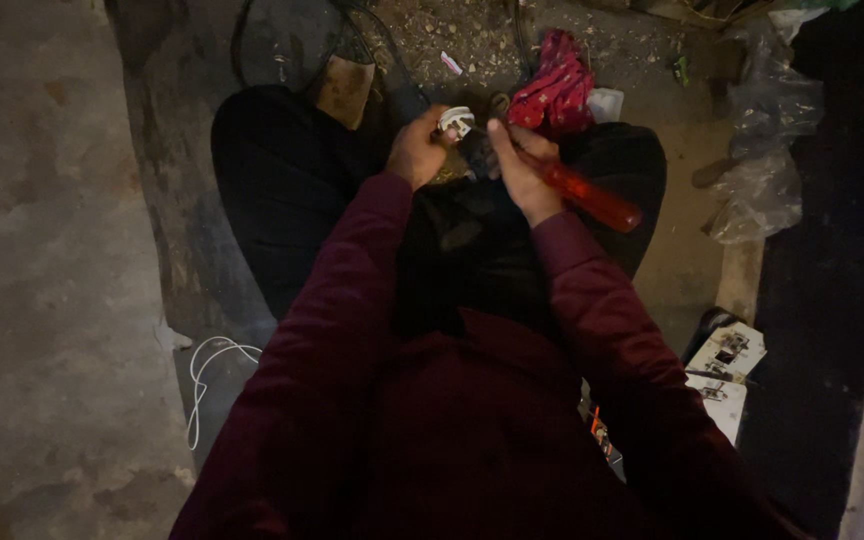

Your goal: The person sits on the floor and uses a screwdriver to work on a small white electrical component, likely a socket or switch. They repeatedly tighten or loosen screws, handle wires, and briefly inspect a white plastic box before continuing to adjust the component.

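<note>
Dim concrete floor [42, 300], stained and gritty, lay under us where we sat with dark-trousered legs drawn up.

Item one: our left hand [418, 148], closed around a small white electrical fitting [456, 119], which sat at the fingertips just ahead of the knuckles.

Item two: our right hand [518, 165], gripped about a screwdriver with a red translucent handle [592, 198]; the handle stuck out behind the palm toward the right, while the shaft ran forward to the white fitting. Whether the tip touched it we could not tell.

Item three: a red patterned cloth [555, 92], just beyond the right hand.

Item four: crumpled clear plastic sheeting [767, 150], well off to the right of both hands.

Item five: white cards carrying small parts [727, 355], near the right elbow.

Item six: a thin white cable [202, 385], looped on the floor beside the left arm.

Maroon sleeves covered both arms.
</note>
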